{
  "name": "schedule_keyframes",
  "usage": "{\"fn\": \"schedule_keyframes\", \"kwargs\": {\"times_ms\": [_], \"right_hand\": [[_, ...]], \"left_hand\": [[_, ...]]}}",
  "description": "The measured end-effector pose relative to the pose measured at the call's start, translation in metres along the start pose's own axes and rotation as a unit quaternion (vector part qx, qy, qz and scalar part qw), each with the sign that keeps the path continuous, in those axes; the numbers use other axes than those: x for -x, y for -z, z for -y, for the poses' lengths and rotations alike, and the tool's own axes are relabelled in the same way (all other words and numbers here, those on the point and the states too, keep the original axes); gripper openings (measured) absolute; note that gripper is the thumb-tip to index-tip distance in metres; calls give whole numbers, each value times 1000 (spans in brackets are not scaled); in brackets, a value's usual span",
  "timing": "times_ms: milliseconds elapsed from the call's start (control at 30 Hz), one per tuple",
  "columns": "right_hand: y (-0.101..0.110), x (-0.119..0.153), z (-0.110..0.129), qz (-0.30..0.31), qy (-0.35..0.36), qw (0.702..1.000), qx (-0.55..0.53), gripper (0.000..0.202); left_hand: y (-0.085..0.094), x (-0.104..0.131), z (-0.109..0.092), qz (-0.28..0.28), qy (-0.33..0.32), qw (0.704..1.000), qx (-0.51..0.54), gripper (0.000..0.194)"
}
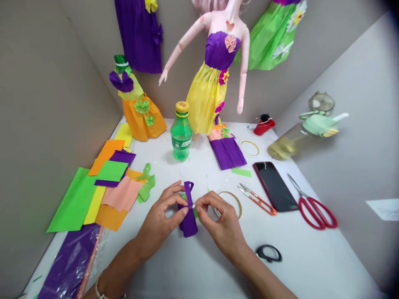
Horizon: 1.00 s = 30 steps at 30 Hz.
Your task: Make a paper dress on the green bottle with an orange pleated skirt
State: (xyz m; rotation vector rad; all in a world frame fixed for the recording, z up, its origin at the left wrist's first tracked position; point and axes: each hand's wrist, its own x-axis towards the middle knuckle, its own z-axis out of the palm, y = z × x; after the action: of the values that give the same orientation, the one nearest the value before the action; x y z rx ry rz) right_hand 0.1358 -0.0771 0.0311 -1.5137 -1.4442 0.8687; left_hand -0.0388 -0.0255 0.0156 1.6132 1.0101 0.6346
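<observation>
A small purple piece (189, 224) of folded paper or fabric, pinched in at its middle, stands between my hands over the white table. My left hand (165, 214) grips it from the left, thumb and index finger pressed together at the narrow waist. On the other side my right hand (218, 216) pinches a small whitish tip that touches the waist. Bits of green (195, 212) show behind the purple piece. A gold ring-shaped roll (237, 202) lies just behind my right hand.
Coloured sheets (73, 199) lie at the left. A green bottle (181, 139) and a dressed doll (222, 54) stand behind. At the right are orange snips (260, 203), a phone (276, 187), red scissors (318, 214), a black-handled tool (269, 252) and a tilted drink bottle (288, 141).
</observation>
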Motion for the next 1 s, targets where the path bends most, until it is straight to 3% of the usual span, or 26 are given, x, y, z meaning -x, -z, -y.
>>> {"fn": "schedule_keyframes", "kwargs": {"times_ms": [200,333,500,600,667,767,867,1000], "right_hand": [[12,-5,-2,14,-90,986,-142,11],[29,-5,0,11,-106,981,-163,13],[64,3,0,-10,-86,994,-69,14],[82,12,-9,27,-80,996,35,25],[88,17,-15,6,-64,991,118,30],[83,22,-17,-39,-46,983,175,12],[67,21,-7,51,-67,994,75,22],[40,9,7,156,-75,981,-88,26]], "left_hand": [[7,-4,-1,35,41,991,126,11],[11,-2,0,37,70,967,243,8],[16,2,-2,66,83,913,394,5],[19,3,-3,68,84,896,430,3],[19,3,-3,72,86,889,445,7],[18,3,-2,77,81,879,464,6],[16,3,-3,81,75,873,475,6],[11,2,-5,99,62,871,478,10]]}}
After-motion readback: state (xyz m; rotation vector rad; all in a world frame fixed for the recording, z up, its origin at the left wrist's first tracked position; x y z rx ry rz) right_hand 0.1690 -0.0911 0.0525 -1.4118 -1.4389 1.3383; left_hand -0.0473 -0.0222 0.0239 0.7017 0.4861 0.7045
